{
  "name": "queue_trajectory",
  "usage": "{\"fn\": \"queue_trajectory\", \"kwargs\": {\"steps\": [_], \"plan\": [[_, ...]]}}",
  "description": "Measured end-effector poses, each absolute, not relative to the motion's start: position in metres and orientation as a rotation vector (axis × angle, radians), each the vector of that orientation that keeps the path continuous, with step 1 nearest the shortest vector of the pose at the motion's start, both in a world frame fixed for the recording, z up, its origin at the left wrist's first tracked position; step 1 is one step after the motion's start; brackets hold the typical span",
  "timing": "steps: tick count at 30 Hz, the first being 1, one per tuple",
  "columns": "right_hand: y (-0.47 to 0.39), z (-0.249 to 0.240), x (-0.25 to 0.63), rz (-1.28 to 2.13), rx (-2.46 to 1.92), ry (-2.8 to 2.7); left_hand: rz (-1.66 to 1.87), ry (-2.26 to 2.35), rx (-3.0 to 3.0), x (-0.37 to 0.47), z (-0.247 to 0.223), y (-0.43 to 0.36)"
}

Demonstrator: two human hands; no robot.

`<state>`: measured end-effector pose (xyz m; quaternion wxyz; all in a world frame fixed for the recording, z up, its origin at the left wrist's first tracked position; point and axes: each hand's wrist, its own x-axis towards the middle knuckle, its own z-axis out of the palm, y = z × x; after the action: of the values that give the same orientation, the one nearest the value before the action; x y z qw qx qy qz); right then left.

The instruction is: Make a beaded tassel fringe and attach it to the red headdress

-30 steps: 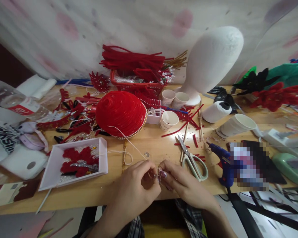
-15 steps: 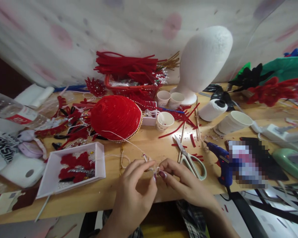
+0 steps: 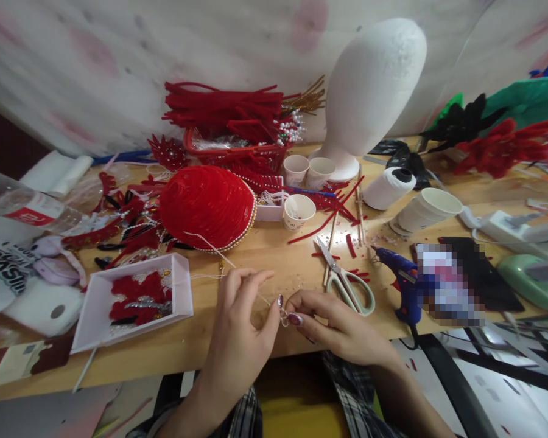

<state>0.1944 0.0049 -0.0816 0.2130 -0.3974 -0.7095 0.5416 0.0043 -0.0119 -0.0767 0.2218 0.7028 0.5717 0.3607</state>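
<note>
My right hand (image 3: 333,319) pinches a small loop of white thread (image 3: 284,319) between thumb and forefinger, above the table's front part. Close on its left is my left hand (image 3: 242,328), its thumb tip touching the loop and its forefinger raised apart. White thread runs into the left hand from the red dome-shaped cap (image 3: 205,207), which has a beaded rim. The left hand's other fingers are partly hidden behind it. Scissors (image 3: 344,283) with pale handles lie just beyond the right hand.
A white box (image 3: 182,286) with red pieces and beads stands left. Paper cups (image 3: 299,213), a foam head (image 3: 374,91) and a thread cone (image 3: 389,187) stand behind. A blue glue gun (image 3: 406,283) lies right. A red basket (image 3: 237,155) holds red stems.
My left forefinger has lifted away from the thumb, and the thread it pinched now runs behind the fingers. My right hand keeps its pinch on the loop. The view has shifted slightly.
</note>
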Motion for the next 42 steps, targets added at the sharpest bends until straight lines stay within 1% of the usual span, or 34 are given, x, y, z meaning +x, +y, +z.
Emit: {"fn": "queue_trajectory", "kwargs": {"steps": [3,6,10,18,21,27,33,36,42], "plan": [[0.004,-0.082,0.195,1.444,-1.128,-1.976,1.144,1.549,2.066,0.002,-0.072,-0.015],[0.004,-0.082,0.197,1.384,-1.122,-1.995,1.027,1.454,2.117,-0.001,-0.068,-0.016],[0.005,-0.083,0.197,1.326,-1.133,-2.025,0.865,1.391,2.012,-0.003,-0.067,-0.015],[0.004,-0.084,0.196,1.292,-1.141,-2.025,0.769,1.458,2.15,0.001,-0.067,-0.014],[0.003,-0.086,0.195,1.282,-1.182,-2.011,0.747,1.463,2.117,0.004,-0.068,-0.014],[0.004,-0.09,0.189,1.299,-1.241,-1.981,0.808,1.524,1.787,0.008,-0.079,-0.012],[0.0,-0.092,0.182,1.151,-1.378,-1.917,1.022,1.506,1.911,0.007,-0.089,-0.011],[-0.002,-0.09,0.179,1.136,-1.402,-1.87,1.108,1.512,1.92,0.008,-0.09,-0.012],[-0.005,-0.086,0.176,1.174,-1.418,-1.812,1.102,1.562,1.677,0.009,-0.095,-0.016]]}}
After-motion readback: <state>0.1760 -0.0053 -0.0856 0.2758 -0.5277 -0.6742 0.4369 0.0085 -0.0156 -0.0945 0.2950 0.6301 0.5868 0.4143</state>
